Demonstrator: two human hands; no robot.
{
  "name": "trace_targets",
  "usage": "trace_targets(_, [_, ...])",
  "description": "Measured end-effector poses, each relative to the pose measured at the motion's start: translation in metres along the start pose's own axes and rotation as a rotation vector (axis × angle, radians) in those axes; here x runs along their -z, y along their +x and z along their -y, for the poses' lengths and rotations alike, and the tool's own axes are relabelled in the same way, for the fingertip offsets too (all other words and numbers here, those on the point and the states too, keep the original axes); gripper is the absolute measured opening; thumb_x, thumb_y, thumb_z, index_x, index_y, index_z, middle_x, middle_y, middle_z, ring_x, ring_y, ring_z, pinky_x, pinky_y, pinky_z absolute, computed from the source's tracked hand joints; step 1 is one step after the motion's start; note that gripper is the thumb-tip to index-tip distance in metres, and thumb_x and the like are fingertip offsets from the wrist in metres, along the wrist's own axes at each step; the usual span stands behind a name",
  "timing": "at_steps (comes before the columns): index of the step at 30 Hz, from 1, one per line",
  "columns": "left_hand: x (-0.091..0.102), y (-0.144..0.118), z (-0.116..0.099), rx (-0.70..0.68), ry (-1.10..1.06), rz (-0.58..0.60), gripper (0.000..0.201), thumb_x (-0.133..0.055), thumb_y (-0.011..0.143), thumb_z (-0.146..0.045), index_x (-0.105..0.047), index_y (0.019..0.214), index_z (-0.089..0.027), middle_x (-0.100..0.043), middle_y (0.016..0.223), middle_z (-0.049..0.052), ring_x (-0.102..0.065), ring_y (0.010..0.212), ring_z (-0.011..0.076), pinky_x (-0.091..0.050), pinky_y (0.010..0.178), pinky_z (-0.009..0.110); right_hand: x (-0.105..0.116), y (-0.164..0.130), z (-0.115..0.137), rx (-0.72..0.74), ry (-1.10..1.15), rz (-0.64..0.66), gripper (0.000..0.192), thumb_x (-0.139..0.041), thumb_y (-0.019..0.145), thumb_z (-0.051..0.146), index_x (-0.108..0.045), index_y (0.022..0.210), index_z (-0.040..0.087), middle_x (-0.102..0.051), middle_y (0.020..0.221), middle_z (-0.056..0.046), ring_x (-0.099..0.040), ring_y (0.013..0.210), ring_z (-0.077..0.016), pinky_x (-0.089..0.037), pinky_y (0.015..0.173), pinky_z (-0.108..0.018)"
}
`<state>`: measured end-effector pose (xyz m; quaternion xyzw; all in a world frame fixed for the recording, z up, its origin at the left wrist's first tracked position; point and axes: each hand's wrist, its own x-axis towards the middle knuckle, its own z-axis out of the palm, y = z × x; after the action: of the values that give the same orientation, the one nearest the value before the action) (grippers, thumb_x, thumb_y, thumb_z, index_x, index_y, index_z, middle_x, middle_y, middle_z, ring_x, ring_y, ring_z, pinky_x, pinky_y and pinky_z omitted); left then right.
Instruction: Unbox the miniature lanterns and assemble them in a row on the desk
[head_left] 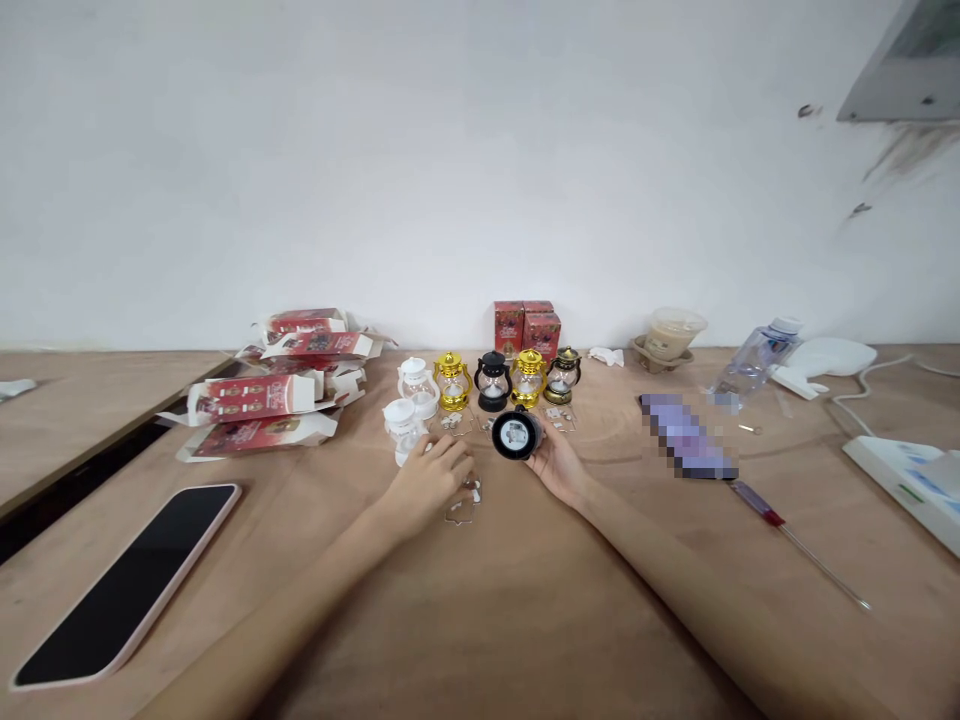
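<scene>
Black lantern (pixel 514 434) tipped base-out in the right hand (pixel 556 466)

With that lantern as the clock's centre, the nearest thing on the brown tabletop (pixel 525 610) is a pink-edged phone (pixel 127 590) with a dark screen, out at eight o'clock. A screwdriver (pixel 759 505) with a reddish handle lies at four. At seven, a thin bent wire (pixel 459 521) lies by some small pale pieces (pixel 475 492), under or just beside the left hand (pixel 429 480). That hand is palm down with fingers bent; whether it grips any of them I cannot tell. The right hand's fingers close on the held lantern's side, its round base and pale disc facing the camera.

One white lantern (pixel 404 428) stands at nine, another white lantern (pixel 417 385) behind it at ten. Opened red cartons (pixel 259 397) lie farther out at nine. A blurred-out flat object (pixel 686 437) is at three.

Behind runs a row: gold lantern (pixel 452 382) at ten, second black lantern (pixel 492 383) at eleven, second gold lantern (pixel 528 378) at twelve, bronze lantern (pixel 563 378) at one. Farther back, a lidded cup (pixel 666 334) sits at two, and three red boxes (pixel 509 325) stand at twelve.
</scene>
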<state>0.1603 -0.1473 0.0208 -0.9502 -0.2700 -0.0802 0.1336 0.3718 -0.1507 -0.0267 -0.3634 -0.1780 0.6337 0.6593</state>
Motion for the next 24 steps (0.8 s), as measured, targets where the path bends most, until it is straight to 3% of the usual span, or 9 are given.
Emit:
trace_targets(6, [-0.004,0.001,0.004,-0.125,0.028,-0.002,0.008,-0.061,0.084,-0.021,-0.068,0.088,-0.024,-0.065,0.103,0.001,-0.052,0.101,0.0193,-0.029,0.083,0.033,-0.004,-0.004,0.000,-0.020,-0.033,0.032,0.014,-0.066,0.078,0.033,-0.065,0.085,0.021,-0.069,0.076,0.000,-0.062,0.068,-0.0123,-0.053,0.059,-0.022])
trace_targets(10, [-0.007,0.000,0.005,-0.089,0.059,-0.018,0.004,-0.062,0.084,-0.021,-0.066,0.084,-0.019,-0.065,0.088,0.002,-0.055,0.090,0.0188,-0.030,0.077,0.033,-0.003,-0.004,-0.001,-0.034,-0.042,0.045,0.014,-0.065,0.079,0.032,-0.066,0.087,0.020,-0.070,0.077,0.000,-0.063,0.069,-0.0119,-0.053,0.060,-0.021])
trace_targets(13, [-0.007,-0.002,0.006,-0.066,0.046,-0.043,0.014,-0.056,0.087,-0.024,-0.063,0.079,-0.016,-0.063,0.080,0.004,-0.056,0.084,0.0184,-0.033,0.074,0.032,-0.002,-0.004,-0.001,-0.025,-0.041,0.043,0.013,-0.065,0.079,0.032,-0.066,0.085,0.021,-0.070,0.077,0.000,-0.063,0.069,-0.0124,-0.054,0.062,-0.023])
trace_targets(16, [0.002,-0.003,0.003,-0.068,-0.113,-0.132,0.020,-0.048,0.091,-0.022,-0.062,0.078,-0.016,-0.064,0.076,0.004,-0.055,0.078,0.0167,-0.036,0.070,0.030,-0.003,-0.005,-0.001,-0.019,-0.045,0.055,0.012,-0.065,0.079,0.033,-0.065,0.083,0.021,-0.070,0.078,0.001,-0.063,0.068,-0.0120,-0.054,0.061,-0.023])
trace_targets(19, [0.019,-0.003,-0.007,0.055,-0.451,-0.307,0.021,-0.048,0.091,-0.025,-0.063,0.079,-0.017,-0.065,0.074,0.003,-0.054,0.072,0.0139,-0.041,0.065,0.025,-0.004,-0.008,0.000,0.002,-0.073,0.091,0.015,-0.067,0.077,0.034,-0.065,0.085,0.021,-0.071,0.083,0.001,-0.063,0.070,-0.0117,-0.053,0.062,-0.022])
trace_targets(22, [0.032,-0.001,-0.019,0.319,-0.721,-0.434,0.014,-0.058,0.084,-0.028,-0.066,0.077,-0.019,-0.065,0.069,0.000,-0.051,0.063,0.0109,-0.040,0.058,0.022,-0.006,-0.012,0.000,0.003,-0.118,0.122,0.019,-0.068,0.076,0.037,-0.065,0.086,0.021,-0.071,0.086,0.001,-0.064,0.072,-0.0122,-0.053,0.063,-0.022])
trace_targets(24, [0.035,0.002,-0.025,0.475,-0.854,-0.458,0.010,-0.064,0.077,-0.028,-0.067,0.075,-0.018,-0.065,0.066,-0.001,-0.047,0.055,0.0089,-0.037,0.053,0.020,-0.009,-0.017,-0.003,-0.020,-0.132,0.132,0.021,-0.068,0.075,0.038,-0.065,0.087,0.021,-0.071,0.084,0.001,-0.063,0.072,-0.0122,-0.052,0.061,-0.022])
